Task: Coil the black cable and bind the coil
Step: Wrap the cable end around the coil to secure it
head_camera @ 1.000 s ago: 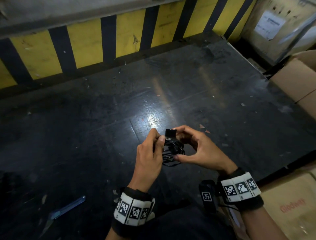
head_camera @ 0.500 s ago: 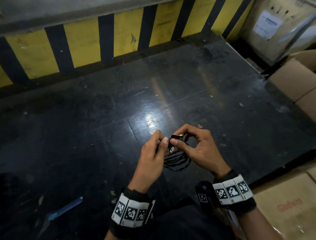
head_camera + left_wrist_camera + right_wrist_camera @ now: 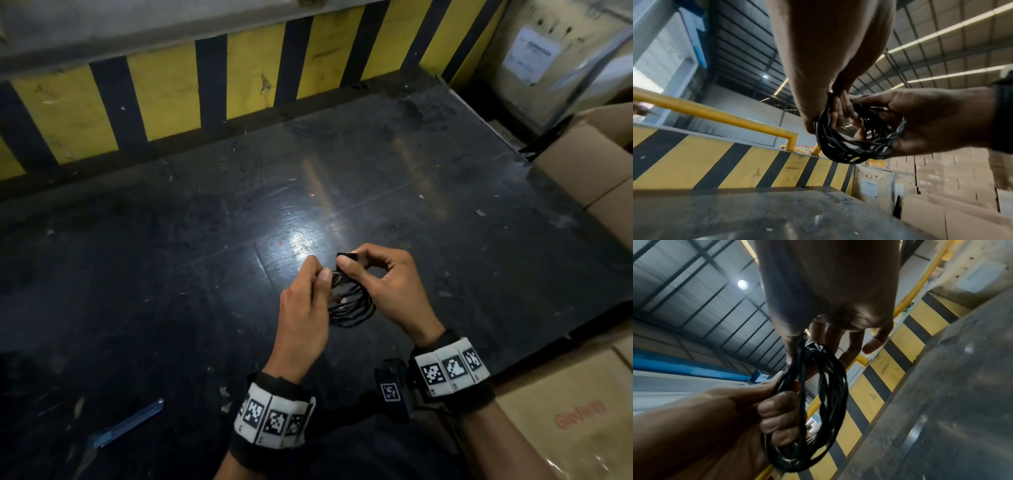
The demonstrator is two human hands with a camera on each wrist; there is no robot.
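Both hands hold a small coil of black cable (image 3: 352,306) just above the dark table (image 3: 171,274). My left hand (image 3: 323,275) grips the coil's left side, fingers curled round the strands (image 3: 818,402). At the top of the coil, my right hand (image 3: 344,265) pinches a short flat black strap (image 3: 346,256) between thumb and forefinger. In the left wrist view the coil (image 3: 849,146) hangs as a loose ring against the right hand's palm (image 3: 931,121). How far the strap goes round the coil is hidden by the fingers.
A blue pen-like tool (image 3: 130,425) lies on the table at the near left. Cardboard boxes (image 3: 589,164) stand along the right edge, with another box (image 3: 565,421) at the near right. A yellow and black striped wall (image 3: 164,89) closes the far side.
The strap stood upright above the coil; now it is bent down under the right thumb and forefinger. The coil has dropped a little and hangs more open below the hands.
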